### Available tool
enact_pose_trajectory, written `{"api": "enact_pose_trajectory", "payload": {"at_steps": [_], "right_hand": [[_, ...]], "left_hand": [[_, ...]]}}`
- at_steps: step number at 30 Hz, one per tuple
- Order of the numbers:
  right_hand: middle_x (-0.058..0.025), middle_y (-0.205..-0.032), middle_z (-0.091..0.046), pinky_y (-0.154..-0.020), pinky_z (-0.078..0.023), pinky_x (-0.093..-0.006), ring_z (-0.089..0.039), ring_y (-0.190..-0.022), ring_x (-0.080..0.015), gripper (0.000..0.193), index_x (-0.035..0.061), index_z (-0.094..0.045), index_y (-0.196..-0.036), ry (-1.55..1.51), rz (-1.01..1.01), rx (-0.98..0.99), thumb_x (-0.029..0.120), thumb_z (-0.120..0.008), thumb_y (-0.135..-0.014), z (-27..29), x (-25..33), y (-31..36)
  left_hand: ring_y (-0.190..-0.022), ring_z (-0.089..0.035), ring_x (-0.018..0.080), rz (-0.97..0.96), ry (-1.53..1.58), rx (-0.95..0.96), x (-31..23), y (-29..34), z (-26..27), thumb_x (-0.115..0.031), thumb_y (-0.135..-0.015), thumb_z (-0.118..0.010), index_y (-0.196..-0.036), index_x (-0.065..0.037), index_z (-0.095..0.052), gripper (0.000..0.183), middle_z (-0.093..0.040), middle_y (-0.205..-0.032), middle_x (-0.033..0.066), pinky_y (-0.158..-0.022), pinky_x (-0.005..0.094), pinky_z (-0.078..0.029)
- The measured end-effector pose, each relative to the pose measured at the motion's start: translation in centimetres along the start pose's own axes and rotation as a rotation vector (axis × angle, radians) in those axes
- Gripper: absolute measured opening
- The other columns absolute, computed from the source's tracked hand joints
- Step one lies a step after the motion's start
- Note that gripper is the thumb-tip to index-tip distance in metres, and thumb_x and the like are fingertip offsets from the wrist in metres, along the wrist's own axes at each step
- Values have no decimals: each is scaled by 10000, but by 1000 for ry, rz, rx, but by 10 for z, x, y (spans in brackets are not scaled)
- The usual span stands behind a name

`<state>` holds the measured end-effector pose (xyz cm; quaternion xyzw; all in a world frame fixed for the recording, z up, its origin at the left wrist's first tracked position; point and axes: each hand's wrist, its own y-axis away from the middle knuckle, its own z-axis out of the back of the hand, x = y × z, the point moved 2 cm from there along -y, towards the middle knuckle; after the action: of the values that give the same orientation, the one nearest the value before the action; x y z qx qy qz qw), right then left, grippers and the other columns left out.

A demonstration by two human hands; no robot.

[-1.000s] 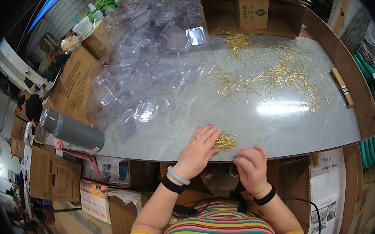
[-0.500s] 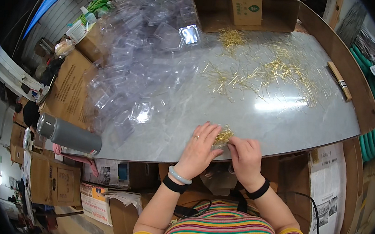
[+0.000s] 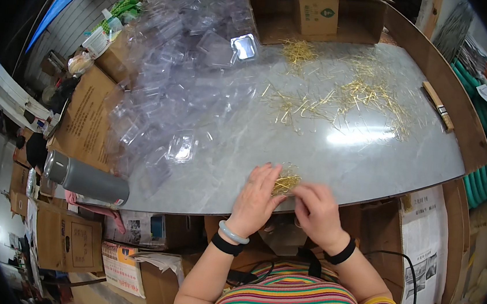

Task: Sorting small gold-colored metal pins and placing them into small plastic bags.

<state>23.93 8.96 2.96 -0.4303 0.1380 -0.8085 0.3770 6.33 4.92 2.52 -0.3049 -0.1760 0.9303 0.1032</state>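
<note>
A small bunch of gold wire hooks (image 3: 286, 183) lies near the front edge of the grey table (image 3: 241, 178). My left hand (image 3: 255, 198) rests along the left side of the bunch, its fingers stretched out and its thumb at the near side. Just right of the hooks is my right hand (image 3: 318, 212), fingers bent toward them and smeared by motion. Whether it pinches a hook cannot be made out. Farther back, many loose gold wire hooks (image 3: 370, 93) are scattered over the table, with a denser clump (image 3: 298, 51) by the cardboard box.
Clear plastic blister shells (image 3: 185, 89) heap up on the table's left half. A grey bottle (image 3: 88, 178) lies at the front left corner. An open cardboard box (image 3: 267, 15) stands at the back. A wooden-handled brush (image 3: 437, 105) lies by the cardboard wall (image 3: 472, 120) on the right.
My right hand has shifted slightly down and blurs with motion. The left hand has slid a little left and down, and more of the hook bunch shows between the hands.
</note>
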Motion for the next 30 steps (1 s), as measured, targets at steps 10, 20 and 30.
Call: {"api": "enact_pose_trajectory", "payload": {"at_steps": [10,20,30], "right_hand": [[-150,-1372,-555,-1147,-307,-574,-439,-1363,-373,704,97,-436,-1447,-18,78,473,47,-718,-803,13,-15,-45],[-229,-1392,-497,-1116,-381,-472,-472,-1304,-430,590,25,-464,-1403,-156,-64,141,-94,-588,-838,4,-11,-15],[-254,-1507,-362,-1145,-326,-495,-364,-1396,-428,688,-28,-395,-1426,-19,-29,237,-36,-575,-762,-1,1,-26]], "left_hand": [[-1290,-457,431,-53,-72,-23,1,1,-3,-93,-824,-746,-1395,6,-435,657,-516,-1343,215,-1057,478,-419],[-1210,-505,425,15,-78,-14,-2,3,-4,-125,-852,-726,-1281,-9,-534,484,-496,-1328,182,-1013,470,-449],[-1296,-473,391,102,106,-6,7,1,-1,-103,-909,-666,-1404,23,-429,564,-480,-1406,203,-1105,444,-387]]}}
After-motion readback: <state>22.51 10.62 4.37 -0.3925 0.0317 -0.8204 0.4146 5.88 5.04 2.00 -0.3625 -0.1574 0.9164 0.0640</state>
